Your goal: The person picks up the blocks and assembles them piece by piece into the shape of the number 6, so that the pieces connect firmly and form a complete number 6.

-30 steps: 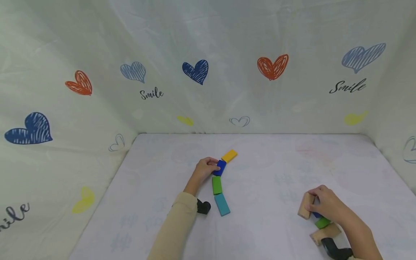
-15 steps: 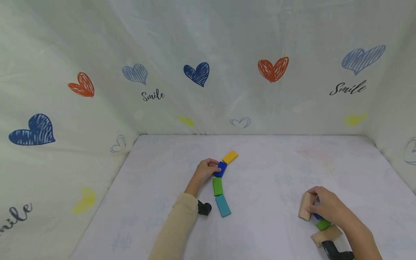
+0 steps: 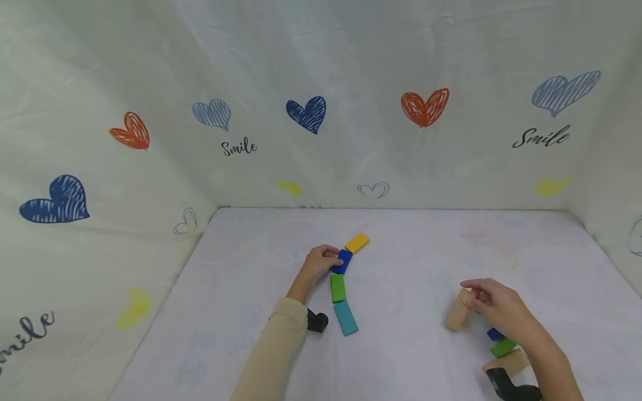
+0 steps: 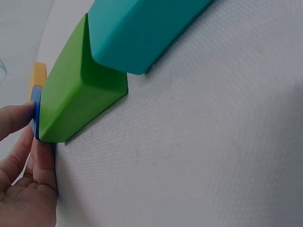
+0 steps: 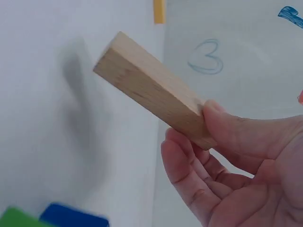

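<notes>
Blue block [image 3: 344, 257] sits on the left half of the table [image 3: 401, 278], pinched by your left hand [image 3: 316, 262], a green block [image 3: 338, 288] at its near end, a yellow block [image 3: 358, 243] at its far end. Rightward, a wooden block [image 3: 457, 313], raised off the table, is gripped at one end by your right hand [image 3: 504, 306].

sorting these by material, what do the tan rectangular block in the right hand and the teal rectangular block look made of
The tan rectangular block in the right hand: likely bare matte wood, from its grain streaks. The teal rectangular block: painted wood or plastic, unclear which; smooth, even colour, no visible grain.
</notes>
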Demonstrator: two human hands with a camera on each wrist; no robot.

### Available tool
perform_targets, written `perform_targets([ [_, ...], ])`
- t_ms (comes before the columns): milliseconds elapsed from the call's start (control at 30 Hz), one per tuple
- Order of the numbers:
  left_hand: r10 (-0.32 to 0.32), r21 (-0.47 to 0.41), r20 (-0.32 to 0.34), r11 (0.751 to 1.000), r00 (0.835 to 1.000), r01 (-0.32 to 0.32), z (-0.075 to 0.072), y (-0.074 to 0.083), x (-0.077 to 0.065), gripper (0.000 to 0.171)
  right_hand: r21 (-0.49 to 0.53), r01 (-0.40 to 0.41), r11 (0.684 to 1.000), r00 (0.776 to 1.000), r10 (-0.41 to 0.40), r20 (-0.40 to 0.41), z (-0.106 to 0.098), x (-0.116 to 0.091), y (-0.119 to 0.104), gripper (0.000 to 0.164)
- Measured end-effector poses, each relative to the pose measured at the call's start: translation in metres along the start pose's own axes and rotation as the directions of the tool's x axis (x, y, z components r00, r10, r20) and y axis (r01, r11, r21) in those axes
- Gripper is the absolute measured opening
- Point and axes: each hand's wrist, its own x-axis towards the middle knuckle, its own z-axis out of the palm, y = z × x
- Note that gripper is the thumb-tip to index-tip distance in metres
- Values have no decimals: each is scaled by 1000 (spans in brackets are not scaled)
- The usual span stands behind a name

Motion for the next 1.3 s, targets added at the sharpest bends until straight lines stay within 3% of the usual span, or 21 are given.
perform_targets([
  [133,-6,6,-3,1000,1000,6,0,0,-1,26,77,18,997,1000,-17,-23,5,7,-13,34],
  [333,-21,-5,-6,1000,1000,21,2,-1,0,26,196,-66,978,997,71,-21,19,20,-33,40],
  [600,-14,8,-6,1000,1000,14,2,0,2,26,350,-134,927,988,154,-30,43,39,-51,41],
  [833,-15,12,-5,1000,1000,15,0,0,3,27,480,-177,859,980,197,9,62,49,-57,41],
  [1300,-6,2,-3,1000,1000,6,0,-1,3,27,569,-226,791,971,232,63,96,67,-66,39],
])
